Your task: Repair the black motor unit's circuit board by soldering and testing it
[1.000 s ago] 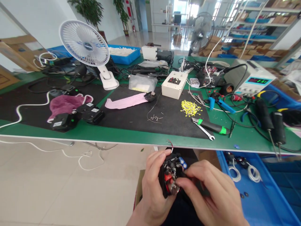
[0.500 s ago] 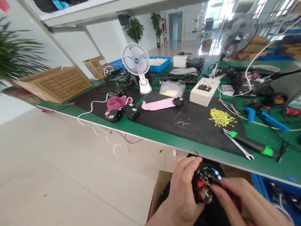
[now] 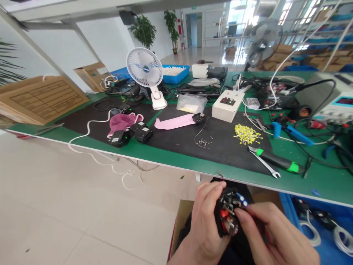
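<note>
Below the table's front edge, both my hands hold a small black device (image 3: 228, 217) with red, blue and metal parts showing inside. My left hand (image 3: 205, 221) wraps round its left side, fingers curled over the top. My right hand (image 3: 271, 235) comes in from the right, its fingertips pinched on the device's inner parts. A thin red wire sticks up from the top of the device.
The green table (image 3: 165, 162) with a black mat carries a white desk fan (image 3: 145, 71), pink cloth (image 3: 121, 121), two black modules (image 3: 132, 134), a pink strip, a white box (image 3: 227, 105), yellow parts (image 3: 245, 134), a green-handled wrench (image 3: 271, 162), cables and a power supply (image 3: 331, 99). A blue bin (image 3: 317, 228) sits lower right.
The view swung left and back a little, so the table shifted in frame. Both hands stayed closed on the device; my right fingertips keep working at its inner parts.
</note>
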Tool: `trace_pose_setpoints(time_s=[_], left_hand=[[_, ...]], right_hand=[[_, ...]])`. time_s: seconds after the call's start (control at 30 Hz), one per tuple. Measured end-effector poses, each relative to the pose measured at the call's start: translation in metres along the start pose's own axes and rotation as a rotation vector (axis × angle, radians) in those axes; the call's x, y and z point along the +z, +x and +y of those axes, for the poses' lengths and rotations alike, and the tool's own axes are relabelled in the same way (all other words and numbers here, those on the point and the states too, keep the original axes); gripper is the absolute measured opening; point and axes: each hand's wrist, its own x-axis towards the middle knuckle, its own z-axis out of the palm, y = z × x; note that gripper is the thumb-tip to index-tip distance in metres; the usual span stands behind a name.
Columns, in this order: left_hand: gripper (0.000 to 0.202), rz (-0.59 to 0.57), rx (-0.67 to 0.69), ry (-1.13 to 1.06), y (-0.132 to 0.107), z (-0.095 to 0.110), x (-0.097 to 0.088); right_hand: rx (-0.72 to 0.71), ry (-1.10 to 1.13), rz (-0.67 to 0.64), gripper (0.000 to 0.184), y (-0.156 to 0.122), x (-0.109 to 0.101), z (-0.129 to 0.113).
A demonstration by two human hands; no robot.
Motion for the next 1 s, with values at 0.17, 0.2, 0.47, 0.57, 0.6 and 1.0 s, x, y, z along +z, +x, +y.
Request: trace_pose_setpoints(time_s=[0.17, 0.2, 0.47, 0.57, 0.6, 1.0], left_hand=[[0.074, -0.001, -0.087, -0.041, -0.004, -0.004, 0.001], [0.075, 0.001, -0.101, -0.049, -0.004, -0.004, 0.001], [0.08, 0.093, -0.28, -0.11, -0.001, 0.006, 0.008], [0.083, 0.088, -0.313, -0.116, -0.001, 0.009, 0.009], [0.084, 0.086, -0.315, -0.11, -0.002, 0.009, 0.009], [0.084, 0.053, -0.29, -0.091, -0.002, 0.01, 0.007]], right_hand=[[0.006, 0.057, -0.017, 0.003, 0.0, 0.001, -0.002], [-0.002, 0.071, -0.017, 0.006, 0.0, 0.001, -0.002], [0.149, 0.369, -0.033, 0.028, 0.0, -0.01, -0.004], [0.27, 0.5, 0.011, 0.025, 0.001, -0.01, -0.005], [0.301, 0.531, 0.018, 0.023, 0.002, -0.01, -0.005], [0.485, 0.739, -0.141, 0.022, -0.002, -0.011, 0.002]])
